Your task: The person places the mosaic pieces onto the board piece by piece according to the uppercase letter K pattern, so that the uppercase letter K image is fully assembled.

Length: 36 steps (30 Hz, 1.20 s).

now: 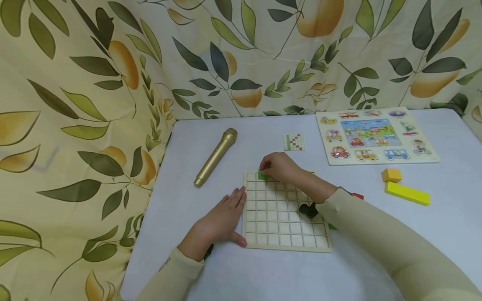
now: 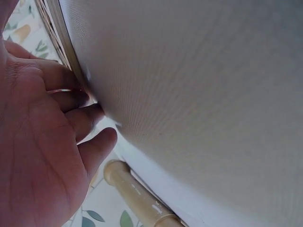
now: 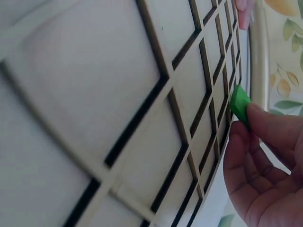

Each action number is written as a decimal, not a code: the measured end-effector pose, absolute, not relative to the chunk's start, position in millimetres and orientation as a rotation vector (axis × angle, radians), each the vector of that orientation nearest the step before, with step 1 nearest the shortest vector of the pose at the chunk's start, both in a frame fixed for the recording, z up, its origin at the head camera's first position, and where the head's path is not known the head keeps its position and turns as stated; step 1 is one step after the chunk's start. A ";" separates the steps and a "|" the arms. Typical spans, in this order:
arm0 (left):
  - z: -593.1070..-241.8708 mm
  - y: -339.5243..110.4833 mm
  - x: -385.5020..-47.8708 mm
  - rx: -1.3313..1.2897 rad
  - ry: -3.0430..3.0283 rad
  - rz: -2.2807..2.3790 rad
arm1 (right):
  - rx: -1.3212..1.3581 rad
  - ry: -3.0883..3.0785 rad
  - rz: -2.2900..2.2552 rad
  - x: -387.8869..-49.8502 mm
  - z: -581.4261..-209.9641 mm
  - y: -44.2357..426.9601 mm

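A wooden grid board [image 1: 244,217] with square cells lies on the white table. Between thumb and fingers, my right hand [image 1: 281,167] pinches a green block [image 1: 262,175] at the board's far edge, near its far left corner. The right wrist view shows the green block [image 3: 240,105] tilted against the grid, with the right hand [image 3: 265,165] gripping its end. My left hand [image 1: 222,219] rests with extended fingers against the board's left edge. In the left wrist view the left hand [image 2: 42,137] touches the board's side with its fingertips.
A gold microphone [image 1: 216,158] lies left of the board. Behind it is a small pattern card [image 1: 293,142]. A picture puzzle [image 1: 376,136] is at the back right, with an orange block [image 1: 392,174] and a yellow block [image 1: 407,193] before it. Red and green pieces show partly beside the right sleeve.
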<state>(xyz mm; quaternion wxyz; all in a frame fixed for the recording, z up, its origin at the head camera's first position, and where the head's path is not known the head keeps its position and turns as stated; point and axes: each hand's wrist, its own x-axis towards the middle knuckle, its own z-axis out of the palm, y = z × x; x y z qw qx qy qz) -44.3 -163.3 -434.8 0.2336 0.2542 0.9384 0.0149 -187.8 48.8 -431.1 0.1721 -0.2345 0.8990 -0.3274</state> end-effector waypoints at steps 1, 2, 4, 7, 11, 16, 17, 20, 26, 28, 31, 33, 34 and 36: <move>-435.3 -163.3 -44.3 0.698 2.577 0.043 | -0.668 2.547 -0.924 -187.9 -431.3 47.1; -435.7 -163.4 -44.4 0.697 2.576 0.043 | -0.673 2.546 -0.914 -188.0 -431.7 45.4; -436.8 -163.8 -44.7 0.698 2.577 0.042 | -0.677 2.544 -0.899 -188.2 -432.5 42.7; -438.2 -163.9 -45.4 0.704 2.579 0.033 | -0.683 2.556 -0.888 -188.1 -434.1 41.8; -437.9 -161.4 -47.3 0.713 2.580 0.019 | -0.709 2.593 -0.885 -187.3 -435.7 45.0; -435.5 -159.0 -48.2 0.719 2.579 0.004 | -0.745 2.614 -0.899 -185.2 -436.2 46.7; -434.8 -159.0 -47.8 0.718 2.580 0.007 | -0.747 2.611 -0.905 -184.5 -435.7 47.0; -434.4 -160.8 -44.8 0.705 2.579 0.023 | -0.748 2.598 -0.943 -182.8 -433.7 49.4; -440.6 -162.1 -39.3 0.692 2.589 0.072 | -0.641 2.616 -0.997 -175.8 -419.6 92.2; -441.8 -162.2 -38.9 0.693 2.594 0.091 | -0.570 2.632 -0.981 -172.5 -414.5 117.5; -441.5 -162.6 -38.8 0.693 2.590 0.116 | -0.419 2.654 -0.910 -164.9 -409.0 155.8; -440.1 -163.1 -39.0 0.697 2.589 0.133 | -0.341 2.653 -0.848 -158.7 -407.1 177.8; -439.5 -163.3 -39.2 0.702 2.588 0.139 | -0.313 2.646 -0.825 -155.3 -406.7 186.9; -438.0 -163.3 -39.8 0.712 2.587 0.158 | -0.289 2.634 -0.785 -147.9 -406.4 201.4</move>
